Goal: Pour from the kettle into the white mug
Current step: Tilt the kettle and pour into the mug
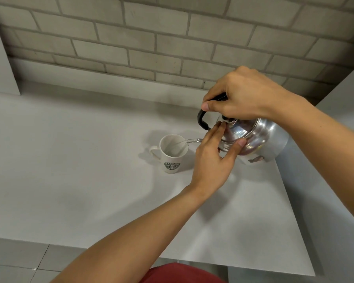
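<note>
The right hand (pixel 241 94) clenches the shiny steel kettle's (pixel 260 139) black handle; below it, the left hand (pixel 215 158) lies flat, steadying the slippery lid while water enters the white ceramic mug (pixel 173 154).

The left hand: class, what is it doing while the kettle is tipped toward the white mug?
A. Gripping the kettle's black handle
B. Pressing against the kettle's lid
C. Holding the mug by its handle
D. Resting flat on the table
B: the left hand has its fingers on the lid of the steel kettle, while the right hand grips the black handle; the white mug stands untouched.
</note>
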{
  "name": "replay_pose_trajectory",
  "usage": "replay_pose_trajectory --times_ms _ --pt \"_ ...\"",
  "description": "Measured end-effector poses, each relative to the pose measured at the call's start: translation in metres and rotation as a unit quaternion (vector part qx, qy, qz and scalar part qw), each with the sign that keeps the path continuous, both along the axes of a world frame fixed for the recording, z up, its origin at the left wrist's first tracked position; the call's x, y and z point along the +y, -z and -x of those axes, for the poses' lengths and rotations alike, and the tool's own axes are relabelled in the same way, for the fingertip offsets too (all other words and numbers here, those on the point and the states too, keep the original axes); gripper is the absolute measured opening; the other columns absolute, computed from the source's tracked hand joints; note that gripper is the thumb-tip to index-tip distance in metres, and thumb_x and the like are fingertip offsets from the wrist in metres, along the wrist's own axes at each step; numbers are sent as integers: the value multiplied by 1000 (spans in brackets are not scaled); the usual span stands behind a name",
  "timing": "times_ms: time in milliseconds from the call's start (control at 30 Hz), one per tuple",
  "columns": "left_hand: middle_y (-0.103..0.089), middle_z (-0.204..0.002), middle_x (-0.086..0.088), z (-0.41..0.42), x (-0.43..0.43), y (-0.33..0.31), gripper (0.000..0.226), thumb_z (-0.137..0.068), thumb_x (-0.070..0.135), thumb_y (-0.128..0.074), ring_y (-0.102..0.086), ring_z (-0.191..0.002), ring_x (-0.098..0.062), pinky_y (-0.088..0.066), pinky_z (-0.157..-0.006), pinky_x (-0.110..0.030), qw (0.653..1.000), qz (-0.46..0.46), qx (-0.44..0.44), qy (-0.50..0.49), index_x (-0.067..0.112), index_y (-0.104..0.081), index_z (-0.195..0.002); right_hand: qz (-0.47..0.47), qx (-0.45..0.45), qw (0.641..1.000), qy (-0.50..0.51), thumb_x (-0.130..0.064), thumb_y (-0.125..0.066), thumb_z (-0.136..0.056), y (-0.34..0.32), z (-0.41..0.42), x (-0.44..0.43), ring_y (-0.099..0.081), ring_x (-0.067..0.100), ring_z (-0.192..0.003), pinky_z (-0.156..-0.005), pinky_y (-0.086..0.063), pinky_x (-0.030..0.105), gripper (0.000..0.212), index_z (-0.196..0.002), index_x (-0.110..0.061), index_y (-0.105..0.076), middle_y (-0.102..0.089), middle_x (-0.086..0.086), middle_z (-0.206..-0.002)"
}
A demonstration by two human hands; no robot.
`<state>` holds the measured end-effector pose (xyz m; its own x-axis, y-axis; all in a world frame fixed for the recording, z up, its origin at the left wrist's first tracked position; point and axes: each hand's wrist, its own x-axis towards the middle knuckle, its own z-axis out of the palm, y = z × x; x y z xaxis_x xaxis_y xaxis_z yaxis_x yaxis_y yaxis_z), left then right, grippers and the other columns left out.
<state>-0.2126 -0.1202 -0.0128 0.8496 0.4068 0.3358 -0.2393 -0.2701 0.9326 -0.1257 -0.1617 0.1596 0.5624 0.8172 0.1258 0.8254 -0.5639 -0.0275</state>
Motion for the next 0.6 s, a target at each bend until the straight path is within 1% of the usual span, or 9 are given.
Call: replay_pose_trajectory --times_ms 67,100,133,200,300,367,433,500,600 --pt "-57 -136 22 0 0 0 54 -95 48 -70 -52 -122 15 -47 -100 -16 1000 7 -16 -3 24 -58 -142 2 -3 1000 1 -52 -65 -94 0 0 0 -68 26 -84 -72 -57 43 21 -102 -42 -81 -80 -7 -86" --pt "-56 -131 25 0 0 0 52 -95 47 -70 -51 -119 19 -46 -98 -12 1000 9 -22 -4 25 -58 -141 3 -4 1000 1 -52 -65 -94 0 0 1 -68 27 -84 -72 -57 43 21 -102 -42 -81 -80 -7 -86" --pt "-56 -129 26 0 1 0 51 -95 47 -70 -50 -116 20 -45 -96 -10 1000 10 -25 -5 25 -59 -140 4 -5 1000 1 -52 -64 -93 1 0 1 -68 27 -84 -71 -57 43 21 -102 -42 -81 -80 -6 -85" --pt "-60 -129 24 0 1 0 50 -95 47 -70 -52 -115 18 -46 -93 -9 999 13 -29 -6 26 -59 -139 6 -5 1000 3 -53 -63 -93 1 0 2 -68 27 -84 -70 -57 43 22 -101 -42 -81 -79 -7 -84" --pt "-60 -124 29 0 0 -1 48 -95 48 -70 -54 -114 18 -42 -87 -2 999 18 -37 -5 29 -59 -138 13 1 1000 10 -54 -62 -92 2 0 4 -68 27 -85 -71 -57 44 23 -102 -43 -80 -79 -6 -83" --pt "-62 -129 22 -1 0 -1 49 -96 48 -69 -56 -115 14 -43 -84 -4 999 22 -36 -2 27 -59 -139 18 1 1000 9 -55 -62 -92 1 -1 6 -69 28 -85 -70 -58 45 24 -102 -43 -80 -79 -6 -84" --pt "-64 -133 13 -3 1 0 51 -96 49 -69 -59 -116 6 -47 -82 -8 999 25 -34 2 25 -60 -140 22 -3 1000 4 -55 -61 -91 1 -1 7 -69 29 -85 -70 -58 45 25 -102 -43 -80 -79 -5 -84" --pt "-65 -133 11 -4 2 0 51 -96 48 -69 -60 -116 2 -48 -83 -9 999 28 -31 4 24 -60 -140 25 -7 1000 3 -55 -61 -92 1 -2 8 -69 29 -86 -70 -58 45 25 -102 -43 -80 -79 -5 -85" --pt "-65 -132 10 -3 2 0 51 -96 47 -69 -61 -115 0 -45 -82 -6 999 28 -31 1 23 -61 -140 30 -9 1000 3 -54 -62 -92 1 -3 9 -68 29 -86 -69 -58 44 24 -104 -43 -80 -79 -5 -86"
